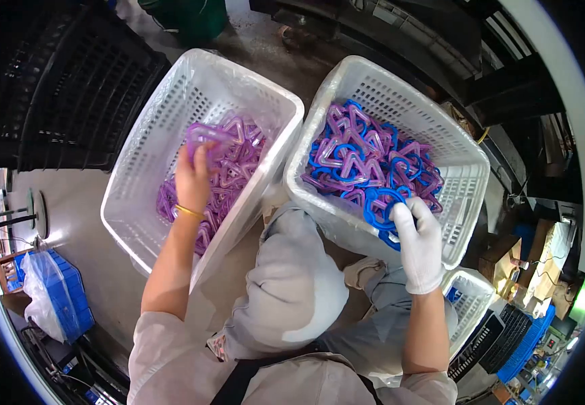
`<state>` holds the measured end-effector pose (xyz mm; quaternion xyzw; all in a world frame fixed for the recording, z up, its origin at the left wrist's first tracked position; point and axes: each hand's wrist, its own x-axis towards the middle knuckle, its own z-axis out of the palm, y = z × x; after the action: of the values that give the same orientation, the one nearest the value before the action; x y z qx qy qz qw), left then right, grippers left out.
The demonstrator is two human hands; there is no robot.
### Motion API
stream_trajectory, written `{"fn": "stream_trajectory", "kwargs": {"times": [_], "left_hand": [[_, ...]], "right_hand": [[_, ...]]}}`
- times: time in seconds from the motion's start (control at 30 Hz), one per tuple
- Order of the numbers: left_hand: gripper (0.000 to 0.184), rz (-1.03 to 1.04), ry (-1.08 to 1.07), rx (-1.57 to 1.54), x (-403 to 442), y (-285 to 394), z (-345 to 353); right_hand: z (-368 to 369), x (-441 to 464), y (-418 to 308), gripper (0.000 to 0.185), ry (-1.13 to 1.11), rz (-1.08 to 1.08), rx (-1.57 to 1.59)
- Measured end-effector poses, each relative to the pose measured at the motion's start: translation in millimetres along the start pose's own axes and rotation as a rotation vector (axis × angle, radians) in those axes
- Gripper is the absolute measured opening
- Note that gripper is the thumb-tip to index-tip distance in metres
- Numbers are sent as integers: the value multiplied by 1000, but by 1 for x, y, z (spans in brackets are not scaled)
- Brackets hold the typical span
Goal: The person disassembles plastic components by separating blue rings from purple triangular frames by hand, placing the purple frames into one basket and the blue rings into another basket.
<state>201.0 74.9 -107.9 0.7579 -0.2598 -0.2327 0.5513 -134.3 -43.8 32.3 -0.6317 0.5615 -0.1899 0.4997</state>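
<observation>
in the head view, the gloved right hand (416,244) is pinching blue pieces (369,210) just left of its fingertips, above the right crate (466,177). the bare left hand (193,177) is clasping a purple piece (206,135) forward of it, over the left crate (143,158).

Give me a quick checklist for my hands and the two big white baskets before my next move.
1. Right hand holding the blue plastic rings: ok, pinched at the right basket's near side.
2. Left hand firm on the purple triangular piece: cannot tell, blurred.
3. Both hands gloved: not ok, white glove on the right only.
4. Left basket purple only: ok on the visible surface.
5. Right basket one colour: not ok, blue and purple mixed.
</observation>
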Motion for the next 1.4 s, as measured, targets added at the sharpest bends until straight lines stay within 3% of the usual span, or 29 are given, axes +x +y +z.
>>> {"fn": "stream_trajectory", "kwargs": {"times": [0.1, 0.13, 0.27, 0.43, 0.67, 0.77, 0.93, 1.07, 1.17, 1.27, 1.4], "left_hand": [[26, -65, -432, -234, -48, 87, 36], [27, -62, -511, -242, -62, 101, 51], [31, -113, -732, -223, -105, 133, 96], [25, 48, -594, -216, -116, 143, 115], [20, 275, -458, -194, -123, 137, 122], [19, 100, -429, -245, -131, 151, 120], [20, 142, -340, -262, -131, 140, 126], [20, -43, -350, -315, -129, 144, 129], [20, -39, -386, -305, -127, 141, 131], [21, -49, -422, -277, -126, 138, 129], [21, -45, -362, -347, -130, 138, 129]], "right_hand": [[5, -8, -3, 21, -27, -108, 74], [8, -9, -3, 20, -11, -83, 70], [11, -6, 0, 21, 174, -417, -295], [6, -10, 1, 28, 304, -503, -552], [3, -6, 7, 35, 218, -538, -524], [6, -1, 10, 36, 194, -509, -327], [23, 3, 22, 33, 101, -305, 99], [25, 2, 18, 31, 239, -376, -181], [22, 3, 13, 29, 321, -438, -375], [26, 2, 7, 25, 377, -492, -232], [34, 3, 14, 19, 204, -309, 81]]}}
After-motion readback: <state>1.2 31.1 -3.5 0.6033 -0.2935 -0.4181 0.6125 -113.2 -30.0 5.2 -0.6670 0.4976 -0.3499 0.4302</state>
